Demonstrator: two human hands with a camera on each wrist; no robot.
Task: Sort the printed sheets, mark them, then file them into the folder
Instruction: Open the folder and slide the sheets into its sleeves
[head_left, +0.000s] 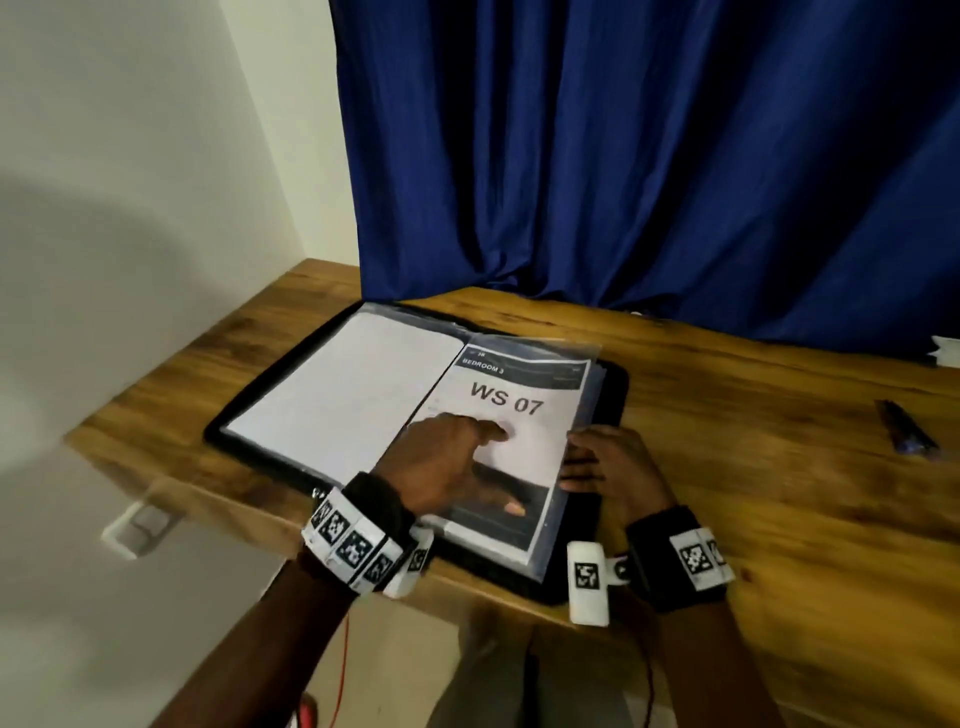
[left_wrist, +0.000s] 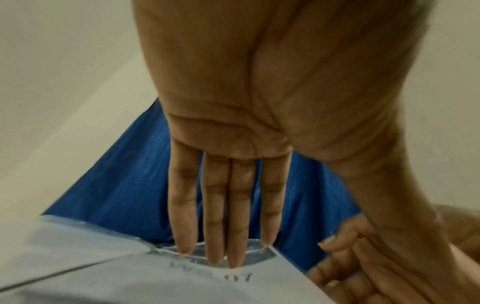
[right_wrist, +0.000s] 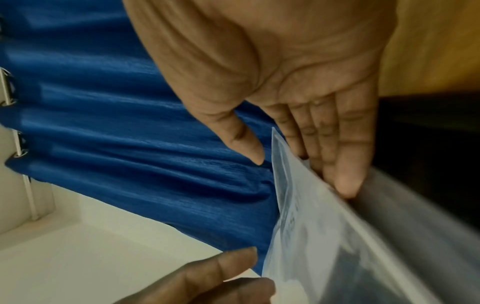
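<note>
A black folder (head_left: 615, 395) lies open on the wooden table (head_left: 753, 493). Its left page is a blank white sheet (head_left: 343, 395). Its right page is a printed sheet reading "WS 07" (head_left: 519, 410) (left_wrist: 182, 283) inside a clear plastic sleeve (right_wrist: 311, 236). My left hand (head_left: 498, 467) (left_wrist: 226, 205) lies flat on that sheet, its straight fingers (left_wrist: 215, 226) pressing down on the sleeve. My right hand (head_left: 582, 462) (right_wrist: 301, 164) is at the sleeve's right edge. Its fingers (right_wrist: 345, 164) lie along the back of the edge, and the thumb stays apart from it.
A dark pen (head_left: 906, 431) lies on the table to the right. A bit of white paper (head_left: 945, 351) shows at the far right edge. A blue curtain (head_left: 623, 156) hangs behind the table, with a white wall on the left.
</note>
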